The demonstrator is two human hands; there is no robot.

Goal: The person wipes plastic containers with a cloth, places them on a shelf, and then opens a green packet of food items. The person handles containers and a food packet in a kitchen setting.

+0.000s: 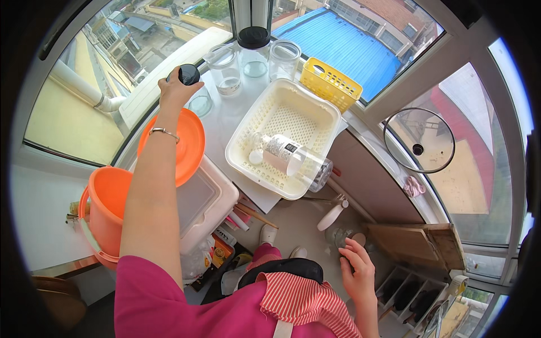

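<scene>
My left hand (175, 89) is stretched forward, fingers and thumb around the black lid (190, 74) of a clear jar (200, 104) by the window. Whether the jar bears on the white counter is hard to tell. To its right stand a clear container (225, 72), a taller jar with a black lid (254, 50) and another clear container (285, 59). A cream plastic basket (296, 118) holds a clear labelled plastic bottle (282, 154) on its side, its base over the rim. Low at the right, my right hand (358, 268) hangs empty with its fingers apart.
Under my left forearm lie an orange lid (192, 145) and a lidded storage box (207, 203); an orange bucket (105, 198) stands at left. Beyond the cream basket is a yellow basket (329, 82). A glass pot lid (418, 139) leans at the right window. Bottles (338, 236) stand on the floor.
</scene>
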